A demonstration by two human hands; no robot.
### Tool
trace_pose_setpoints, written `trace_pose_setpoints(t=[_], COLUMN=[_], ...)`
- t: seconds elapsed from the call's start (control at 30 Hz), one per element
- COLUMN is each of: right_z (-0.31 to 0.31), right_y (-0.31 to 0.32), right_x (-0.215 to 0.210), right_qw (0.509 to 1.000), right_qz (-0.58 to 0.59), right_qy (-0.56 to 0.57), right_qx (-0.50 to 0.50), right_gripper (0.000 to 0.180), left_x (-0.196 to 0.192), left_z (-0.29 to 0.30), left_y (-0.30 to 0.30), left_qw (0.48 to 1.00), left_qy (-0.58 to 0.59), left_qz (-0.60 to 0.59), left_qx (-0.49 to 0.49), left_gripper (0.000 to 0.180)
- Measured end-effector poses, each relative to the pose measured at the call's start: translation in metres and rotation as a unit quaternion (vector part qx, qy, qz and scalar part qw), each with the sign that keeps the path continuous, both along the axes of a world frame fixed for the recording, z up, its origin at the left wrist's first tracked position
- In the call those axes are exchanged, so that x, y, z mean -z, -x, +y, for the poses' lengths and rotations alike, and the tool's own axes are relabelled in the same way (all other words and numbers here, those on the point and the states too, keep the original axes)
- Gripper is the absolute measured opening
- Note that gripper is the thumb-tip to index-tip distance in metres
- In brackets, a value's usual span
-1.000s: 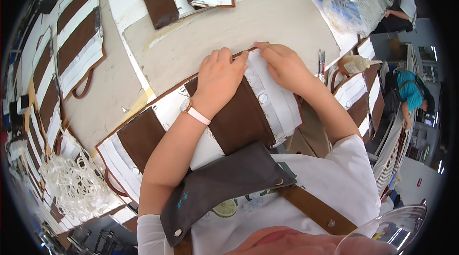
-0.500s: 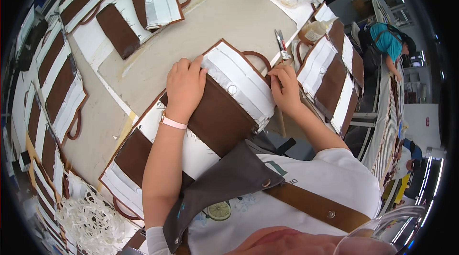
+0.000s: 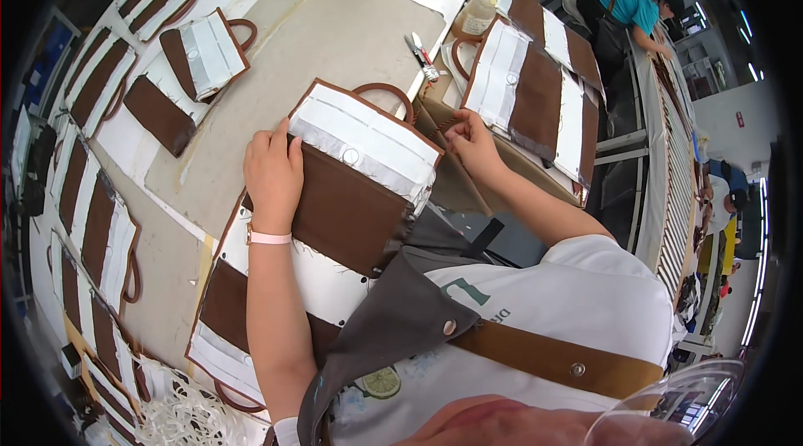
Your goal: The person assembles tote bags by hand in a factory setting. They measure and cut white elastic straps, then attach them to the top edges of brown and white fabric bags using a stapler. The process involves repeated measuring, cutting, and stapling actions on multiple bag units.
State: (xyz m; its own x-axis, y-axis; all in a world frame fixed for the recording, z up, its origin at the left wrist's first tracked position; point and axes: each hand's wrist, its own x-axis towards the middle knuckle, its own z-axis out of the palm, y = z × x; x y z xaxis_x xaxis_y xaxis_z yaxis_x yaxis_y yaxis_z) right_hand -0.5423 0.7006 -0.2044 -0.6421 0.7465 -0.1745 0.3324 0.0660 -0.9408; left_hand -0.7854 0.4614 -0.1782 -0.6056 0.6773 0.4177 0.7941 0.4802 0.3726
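Note:
In front of me lies an unfinished bag piece (image 3: 355, 187) with a white upper band, a dark brown lower part and a brown edge. A curved brown handle (image 3: 386, 94) rises from its far edge. My left hand (image 3: 274, 182) rests on the left side of this piece, its fingers stretched out along the edge. Just beyond the right corner is my right hand (image 3: 475, 146), with thumb and fingers closed together; what they hold, if anything, is too small to make out. Under the piece, another white and brown bag piece (image 3: 226, 295) shows at the lower left.
Several bag pieces (image 3: 535, 86) lie stacked at the right, near a translucent bottle (image 3: 477, 15). Red-handled snips (image 3: 422, 57) lie beyond my right hand. More pieces (image 3: 205, 53) cover the left side, with white strips (image 3: 188, 412) heaped below. A person in teal (image 3: 631, 7) works far right.
The view has shifted, so the table contents appear farther left. My right hand has drawn slightly away from the piece's right edge. My left hand stays on the left side.

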Motion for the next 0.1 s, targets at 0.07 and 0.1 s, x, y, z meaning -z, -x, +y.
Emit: trace_pose_setpoints(t=[0.07, 0.1], right_z=[0.002, 0.003], right_y=[-0.001, -0.001], right_x=[-0.010, -0.016], right_qw=[1.000, 0.999], right_qz=[0.005, 0.004], right_qy=[0.029, 0.032], right_qx=[-0.006, -0.022], right_gripper=[0.043, 0.044], left_x=[-0.001, 0.000], left_z=[0.000, 0.000], left_y=[-0.001, 0.000], left_qw=[1.000, 1.000], left_qy=[0.002, 0.001], left_qz=[-0.005, -0.004], left_qx=[-0.002, -0.003], left_gripper=[0.033, 0.034])
